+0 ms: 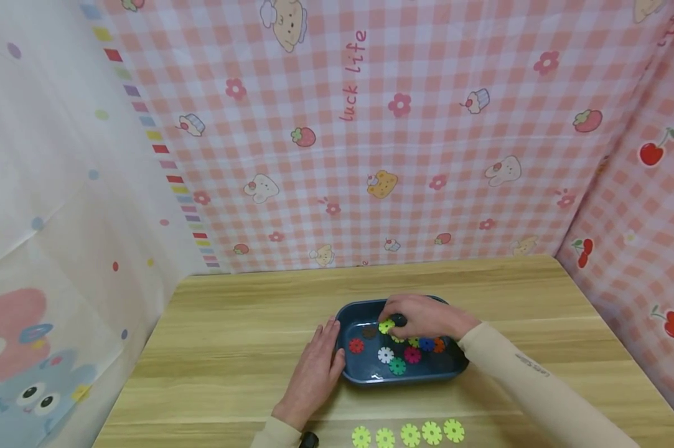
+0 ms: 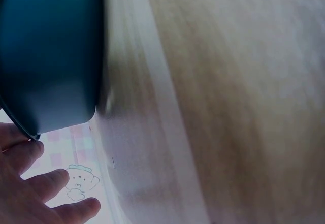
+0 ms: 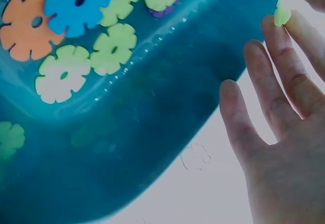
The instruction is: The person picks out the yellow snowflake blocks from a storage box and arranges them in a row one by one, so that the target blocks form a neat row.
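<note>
A dark blue basin [image 1: 365, 377] stands on the table with several notched, flower-shaped plastic discs inside. Against its left rim rests my left hand [image 1: 313, 367], fingers fairly straight; in the left wrist view the fingertips [image 2: 31, 150] are right at the rim. My right hand [image 1: 421, 316] reaches over the basin from the right. Between thumb and fingers it pinches a yellow-green disc [image 3: 283, 8], seen nearly edge-on in the right wrist view. In the basin lie a red disc [image 1: 356, 345], a white disc [image 1: 385, 355], a blue disc [image 3: 78, 3] and an orange disc [image 3: 20, 31], among others.
Several yellow-green discs [image 1: 410, 435] lie in a row on the wooden table [image 1: 247, 323], near its front edge. Behind the table hangs a pink checked cloth [image 1: 337, 205], with more printed cloth at the left and right sides.
</note>
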The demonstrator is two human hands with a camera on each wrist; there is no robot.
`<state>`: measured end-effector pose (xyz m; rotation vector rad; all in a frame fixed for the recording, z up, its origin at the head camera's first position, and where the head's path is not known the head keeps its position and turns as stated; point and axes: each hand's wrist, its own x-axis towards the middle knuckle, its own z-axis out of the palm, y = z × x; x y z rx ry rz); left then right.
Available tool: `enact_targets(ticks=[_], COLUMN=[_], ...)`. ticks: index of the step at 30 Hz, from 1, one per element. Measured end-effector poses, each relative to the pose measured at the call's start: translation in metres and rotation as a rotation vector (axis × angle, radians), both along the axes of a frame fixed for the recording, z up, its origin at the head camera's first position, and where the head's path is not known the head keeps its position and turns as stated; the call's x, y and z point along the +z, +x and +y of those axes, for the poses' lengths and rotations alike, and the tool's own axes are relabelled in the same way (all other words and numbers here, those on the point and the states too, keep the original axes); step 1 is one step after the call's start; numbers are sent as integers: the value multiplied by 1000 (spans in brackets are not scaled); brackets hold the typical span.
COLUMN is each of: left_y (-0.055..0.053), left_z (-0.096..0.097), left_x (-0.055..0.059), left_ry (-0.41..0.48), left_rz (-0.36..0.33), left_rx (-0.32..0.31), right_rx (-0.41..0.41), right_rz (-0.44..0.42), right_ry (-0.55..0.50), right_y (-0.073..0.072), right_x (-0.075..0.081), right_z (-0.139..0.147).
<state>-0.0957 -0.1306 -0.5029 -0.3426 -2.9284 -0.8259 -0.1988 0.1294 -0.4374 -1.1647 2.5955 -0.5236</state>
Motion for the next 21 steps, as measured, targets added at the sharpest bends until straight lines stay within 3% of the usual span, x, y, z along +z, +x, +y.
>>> enact_targets(ticks=[21], left_y=[1], left_z=[0], left_x=[-1], left_ry=[4], left_rz=[34], left_rx=[-4], right_rx=[-8], right_rz=[118], right_ry=[-158], right_y=[28], right_x=[20], right_z=[32])
